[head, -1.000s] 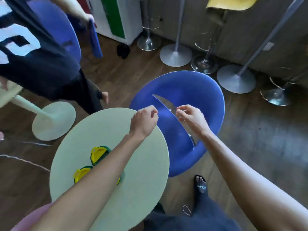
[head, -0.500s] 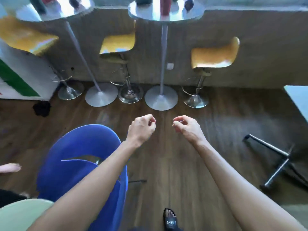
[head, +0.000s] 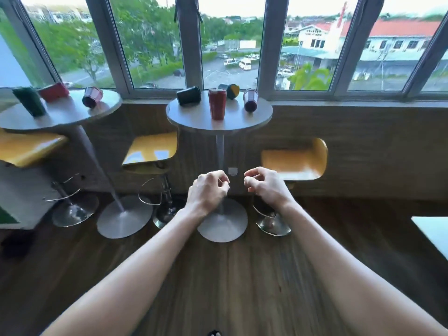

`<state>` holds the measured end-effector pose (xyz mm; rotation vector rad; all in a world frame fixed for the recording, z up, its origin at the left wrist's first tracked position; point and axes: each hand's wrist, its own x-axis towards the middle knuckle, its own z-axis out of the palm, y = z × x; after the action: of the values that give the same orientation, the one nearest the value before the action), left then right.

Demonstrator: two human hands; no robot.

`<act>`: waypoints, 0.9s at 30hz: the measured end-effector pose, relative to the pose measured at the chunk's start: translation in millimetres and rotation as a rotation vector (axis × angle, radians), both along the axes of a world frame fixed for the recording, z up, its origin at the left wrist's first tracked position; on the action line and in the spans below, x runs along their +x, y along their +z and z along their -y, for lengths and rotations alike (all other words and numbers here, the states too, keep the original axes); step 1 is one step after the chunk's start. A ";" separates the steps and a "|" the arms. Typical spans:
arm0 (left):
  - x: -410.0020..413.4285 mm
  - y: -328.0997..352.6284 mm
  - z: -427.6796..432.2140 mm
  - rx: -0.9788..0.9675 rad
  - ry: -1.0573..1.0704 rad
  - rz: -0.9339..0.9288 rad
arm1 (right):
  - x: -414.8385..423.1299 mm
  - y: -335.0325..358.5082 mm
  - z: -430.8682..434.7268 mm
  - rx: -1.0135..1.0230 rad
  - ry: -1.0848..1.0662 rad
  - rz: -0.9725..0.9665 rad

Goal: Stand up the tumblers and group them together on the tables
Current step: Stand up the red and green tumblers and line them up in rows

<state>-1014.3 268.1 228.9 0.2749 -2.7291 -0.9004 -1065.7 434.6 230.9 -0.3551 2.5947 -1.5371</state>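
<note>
Both hands, left (head: pixel 208 191) and right (head: pixel 265 184), hang loosely curled and empty, close together, above the wood floor before a round window table (head: pixel 194 120). On it a red tumbler (head: pixel 217 103) stands upright among three tipped ones. A second table (head: pixel 60 115) to the left carries three more tumblers, one green (head: pixel 29 101) and upright.

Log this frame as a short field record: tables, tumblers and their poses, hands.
centre table: four tumblers
red tumbler: upright
dark tumbler: on its side
yellow-lidded tumbler: on its side, behind the red one
pale tumbler: tipped over
left table: three tumblers
green tumbler: upright, looks tilted
left hand: loosely curled, holding nothing
right hand: loosely curled, holding nothing
stools: yellow seats
</note>
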 end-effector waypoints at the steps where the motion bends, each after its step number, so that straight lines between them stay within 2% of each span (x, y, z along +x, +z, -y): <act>1: -23.2 4.9 11.6 0.002 0.003 -0.015 | -24.1 7.4 10.2 -0.003 0.001 -0.021; 13: -294.4 63.2 140.1 -0.025 0.036 -0.128 | -301.7 73.4 109.7 -0.061 0.038 -0.183; 19: -408.1 70.6 183.5 -0.061 0.156 -0.248 | -435.8 83.5 142.9 -0.152 0.079 -0.274; 22: -459.9 70.1 205.3 -0.072 0.183 -0.217 | -491.4 87.1 158.1 -0.086 0.163 -0.265; 27: -540.6 59.6 247.1 -0.125 0.209 -0.063 | -544.4 100.0 180.3 0.158 0.471 -0.151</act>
<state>-1554.9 21.0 288.6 0.4872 -2.6253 -0.6678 -1610.0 254.3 330.9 -1.0121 2.4656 -1.1760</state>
